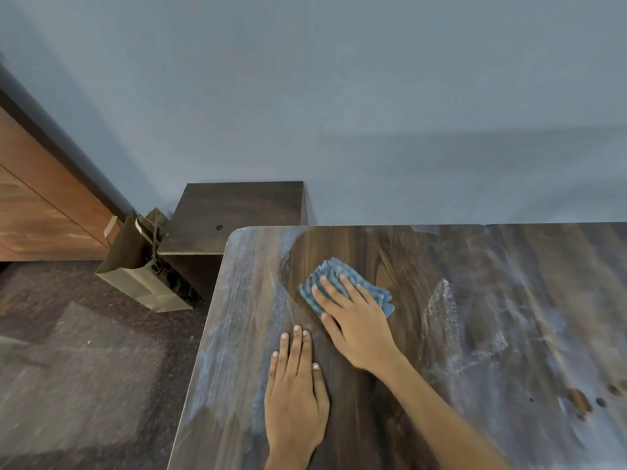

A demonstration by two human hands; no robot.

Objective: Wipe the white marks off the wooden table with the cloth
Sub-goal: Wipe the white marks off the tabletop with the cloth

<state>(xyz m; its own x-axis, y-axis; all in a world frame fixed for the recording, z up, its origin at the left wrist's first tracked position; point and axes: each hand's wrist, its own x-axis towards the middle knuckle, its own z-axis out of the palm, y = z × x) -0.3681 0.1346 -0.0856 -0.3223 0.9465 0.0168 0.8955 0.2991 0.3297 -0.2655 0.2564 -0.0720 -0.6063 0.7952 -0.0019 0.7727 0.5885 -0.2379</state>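
Flat on the tabletop (492,334), the right hand (356,323) presses palm-down on the cloth (330,276), its forearm reaching in from the lower right. Its fingers (327,293) are spread apart and lie stretched over the fabric rather than curled around it, the thumb angled off toward the near-left of the cloth. The cloth is a crumpled blue rag with a ribbed, fuzzy weave, bunched into folds that poke out beyond the fingertips and to the right of the hand.

Just nearer than the cloth and slightly to its left, the left hand (295,401) rests palm-down on bare wood, fingers straight and held close together, holding nothing.

The tabletop is dark wood-grain laminate with a rounded far-left corner. White marks (444,317) lie as a chalky, scratchy haze right of the cloth, and a paler bluish film streaks the strip left of it. Around the cloth a curved patch of darker, cleaner grain shows.

Beyond the tabletop's left corner stands a dark wooden box (237,212) with a small round hole, and a brown paper bag (149,276) with handles leans beside it on speckled carpet.
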